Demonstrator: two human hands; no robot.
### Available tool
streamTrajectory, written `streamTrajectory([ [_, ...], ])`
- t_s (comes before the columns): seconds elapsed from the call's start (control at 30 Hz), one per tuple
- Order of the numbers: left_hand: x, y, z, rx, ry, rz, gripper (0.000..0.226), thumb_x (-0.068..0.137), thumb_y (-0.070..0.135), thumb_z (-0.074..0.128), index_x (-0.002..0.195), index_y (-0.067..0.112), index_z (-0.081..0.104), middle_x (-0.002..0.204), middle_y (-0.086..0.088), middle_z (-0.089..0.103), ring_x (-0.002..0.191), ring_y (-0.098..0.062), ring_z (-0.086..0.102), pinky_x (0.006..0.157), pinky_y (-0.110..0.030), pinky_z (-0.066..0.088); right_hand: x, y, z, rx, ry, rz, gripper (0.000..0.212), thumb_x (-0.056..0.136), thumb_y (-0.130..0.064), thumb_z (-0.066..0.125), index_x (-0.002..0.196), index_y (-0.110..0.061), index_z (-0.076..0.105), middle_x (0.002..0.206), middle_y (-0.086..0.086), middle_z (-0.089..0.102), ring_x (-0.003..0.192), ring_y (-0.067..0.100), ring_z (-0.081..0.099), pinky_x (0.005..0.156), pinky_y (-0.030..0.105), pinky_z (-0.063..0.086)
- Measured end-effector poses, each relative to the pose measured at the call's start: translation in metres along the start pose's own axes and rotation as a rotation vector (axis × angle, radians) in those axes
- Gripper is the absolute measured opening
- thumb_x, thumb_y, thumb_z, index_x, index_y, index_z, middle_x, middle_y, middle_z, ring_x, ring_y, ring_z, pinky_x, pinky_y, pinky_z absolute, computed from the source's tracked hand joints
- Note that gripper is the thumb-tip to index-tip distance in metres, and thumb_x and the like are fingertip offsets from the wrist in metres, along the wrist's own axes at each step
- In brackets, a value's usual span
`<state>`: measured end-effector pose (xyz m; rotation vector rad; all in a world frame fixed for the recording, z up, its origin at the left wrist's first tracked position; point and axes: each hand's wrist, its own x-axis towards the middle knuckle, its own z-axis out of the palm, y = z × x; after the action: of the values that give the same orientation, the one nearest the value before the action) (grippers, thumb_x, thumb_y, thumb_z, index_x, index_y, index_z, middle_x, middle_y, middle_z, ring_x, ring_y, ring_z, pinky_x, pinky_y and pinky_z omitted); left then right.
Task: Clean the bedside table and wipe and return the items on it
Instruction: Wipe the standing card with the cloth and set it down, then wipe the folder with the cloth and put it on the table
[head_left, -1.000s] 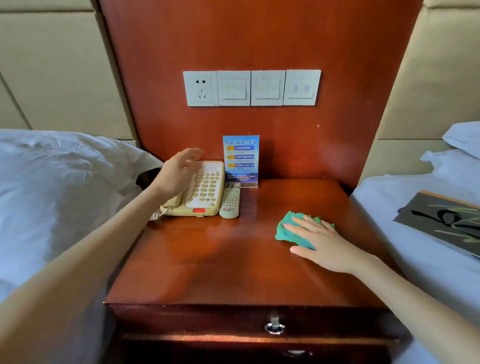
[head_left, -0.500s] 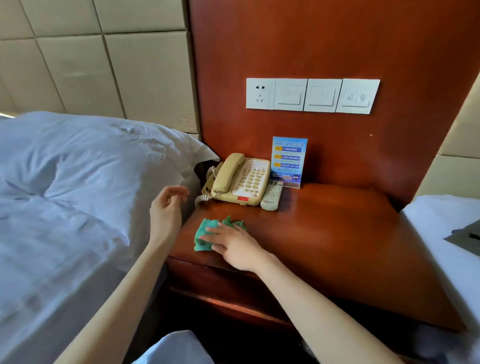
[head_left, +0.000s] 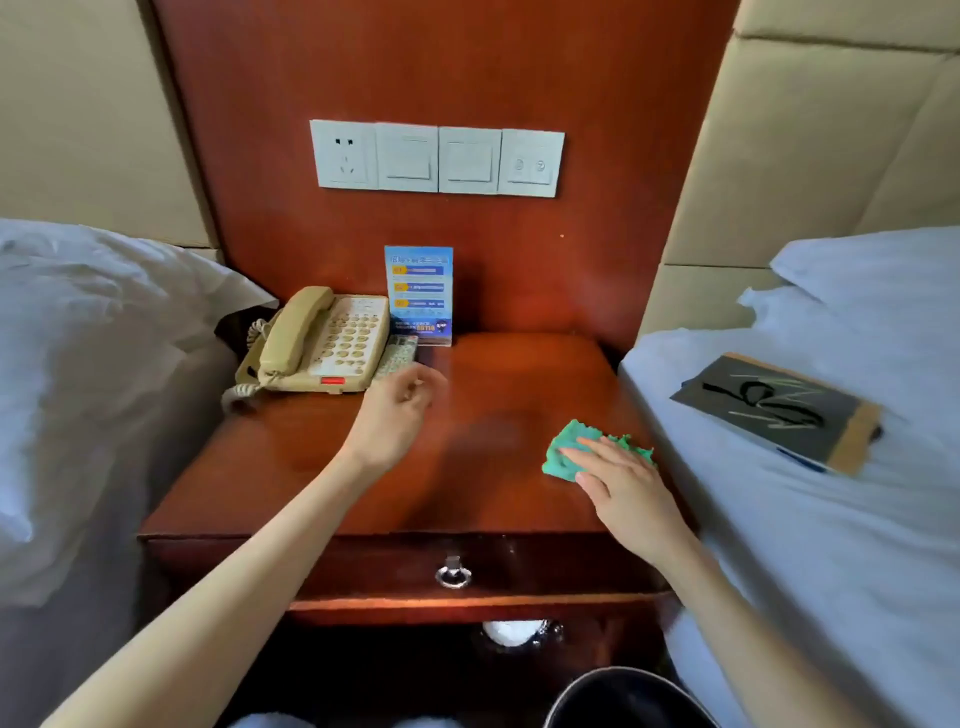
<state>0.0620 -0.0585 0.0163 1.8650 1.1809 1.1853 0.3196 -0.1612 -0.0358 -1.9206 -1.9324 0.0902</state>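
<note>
Right hand (head_left: 631, 491) flat on the green cloth (head_left: 576, 449), fingers straight and together, pressing it onto the counter (head_left: 311, 467) at the right edge, well right of the phone (head_left: 322, 343). That looks like the wiping stroke in progress on the open part of the top.

Left hand (head_left: 397, 415) hovers just in front of the remote (head_left: 397, 353), right of the phone; its fingers are loosely curled and it holds nothing. It is blurred, so I can't say more about the fingers than that.

The phone sits at the back left corner with its handset in the cradle. The remote lies touching or just beside the phone's right side. A blue card (head_left: 418, 293) stands behind the remote, against the wooden back panel.

How far along? The bare wood right of the phone is the part getting the cloth now. All three items stand on the counter, and nothing shows they have been lifted or wiped, so the strip beneath them looks undone. My read: early to middle. What is left, as I judge it, is picking up each item, wiping it, wiping under it and setting it back.

A dark board (head_left: 774, 410) lies on the bed, well right of the phone.
</note>
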Motion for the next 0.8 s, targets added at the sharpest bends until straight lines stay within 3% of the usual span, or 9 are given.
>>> streamTrajectory([
  [0.1, 0.013, 0.019, 0.049, -0.051, -0.119, 0.051, 0.024, 0.095, 0.001, 0.046, 0.09, 0.014, 0.065, 0.08, 0.005, 0.066, 0.073, -0.011, 0.059, 0.068, -0.013, 0.045, -0.005, -0.003, -0.014, 0.209, 0.009, 0.009, 0.044, 0.093, -0.024, 0.058, 0.135, -0.033, 0.05, 0.149, -0.012, 0.036, 0.14, 0.009, 0.026, 0.118, 0.033, 0.012],
  [0.17, 0.021, 0.035, 0.076, -0.069, -0.192, 0.085, 0.024, 0.097, 0.002, 0.043, 0.093, 0.014, 0.064, 0.084, 0.002, 0.067, 0.077, -0.014, 0.061, 0.072, -0.017, 0.047, -0.008, 0.001, -0.034, 0.376, 0.074, 0.026, 0.047, 0.089, -0.024, 0.065, 0.133, -0.034, 0.052, 0.137, -0.025, 0.041, 0.136, -0.013, 0.02, 0.118, 0.031, 0.002],
  [0.23, 0.03, 0.05, 0.103, -0.069, -0.271, 0.13, 0.024, 0.098, 0.004, 0.042, 0.096, 0.014, 0.064, 0.088, 0.0, 0.067, 0.081, -0.018, 0.062, 0.073, -0.02, 0.048, -0.01, 0.015, -0.059, 0.321, 0.271, 0.055, 0.036, 0.088, -0.023, 0.065, 0.123, -0.032, 0.061, 0.118, -0.034, 0.046, 0.119, -0.033, 0.02, 0.111, 0.014, -0.004],
  [0.3, 0.038, 0.063, 0.131, -0.05, -0.325, 0.167, 0.024, 0.098, 0.006, 0.042, 0.101, 0.014, 0.064, 0.095, -0.002, 0.068, 0.082, -0.022, 0.062, 0.07, -0.023, 0.048, -0.014, 0.033, -0.084, 0.239, 0.469, 0.119, 0.025, 0.087, -0.016, 0.066, 0.111, -0.023, 0.069, 0.11, -0.02, 0.063, 0.114, -0.013, 0.048, 0.108, 0.014, 0.016],
  [0.37, 0.044, 0.074, 0.16, -0.024, -0.361, 0.181, 0.026, 0.098, 0.008, 0.042, 0.109, 0.017, 0.063, 0.108, -0.005, 0.066, 0.082, -0.016, 0.059, 0.064, -0.016, 0.045, -0.023, 0.053, -0.106, 0.192, 0.571, 0.194, 0.023, 0.084, -0.009, 0.066, 0.106, -0.018, 0.071, 0.106, -0.005, 0.069, 0.105, 0.013, 0.06, 0.098, 0.024, 0.037],
  [0.47, 0.051, 0.087, 0.202, 0.032, -0.472, 0.143, 0.033, 0.1, 0.012, 0.041, 0.128, 0.015, 0.057, 0.128, -0.008, 0.06, 0.098, -0.014, 0.055, 0.069, -0.011, 0.04, -0.039, 0.09, -0.128, 0.076, 0.625, 0.333, 0.026, 0.082, -0.007, 0.066, 0.106, -0.016, 0.07, 0.106, 0.001, 0.066, 0.105, 0.024, 0.055, 0.091, 0.026, 0.037],
  [0.57, 0.058, 0.099, 0.238, 0.144, -0.57, 0.015, 0.039, 0.1, 0.022, 0.042, 0.136, 0.009, 0.051, 0.135, -0.014, 0.056, 0.114, -0.029, 0.057, 0.078, -0.024, 0.042, -0.051, 0.119, -0.139, 0.101, 0.602, 0.567, 0.034, 0.085, -0.016, 0.064, 0.12, -0.02, 0.063, 0.112, 0.007, 0.061, 0.111, 0.031, 0.052, 0.093, 0.032, 0.038],
  [0.67, 0.064, 0.106, 0.261, 0.035, -0.506, -0.158, 0.031, 0.098, 0.019, 0.047, 0.11, -0.005, 0.062, 0.114, -0.026, 0.064, 0.107, -0.038, 0.062, 0.086, -0.039, 0.05, -0.055, 0.133, -0.135, 0.064, 0.394, 0.744, 0.038, 0.092, -0.035, 0.055, 0.129, -0.032, 0.055, 0.108, 0.001, 0.063, 0.116, 0.03, 0.053, 0.1, 0.04, 0.035],
  [0.8, 0.069, 0.116, 0.27, -0.111, -0.433, -0.283, 0.025, 0.093, 0.014, 0.061, 0.072, 0.002, 0.054, 0.069, -0.013, 0.058, 0.06, -0.023, 0.058, 0.062, -0.03, 0.051, -0.054, 0.134, -0.127, 0.063, 0.265, 0.773, 0.031, 0.09, -0.032, 0.055, 0.121, -0.036, 0.06, 0.109, -0.003, 0.064, 0.119, 0.028, 0.051, 0.103, 0.045, 0.029],
])
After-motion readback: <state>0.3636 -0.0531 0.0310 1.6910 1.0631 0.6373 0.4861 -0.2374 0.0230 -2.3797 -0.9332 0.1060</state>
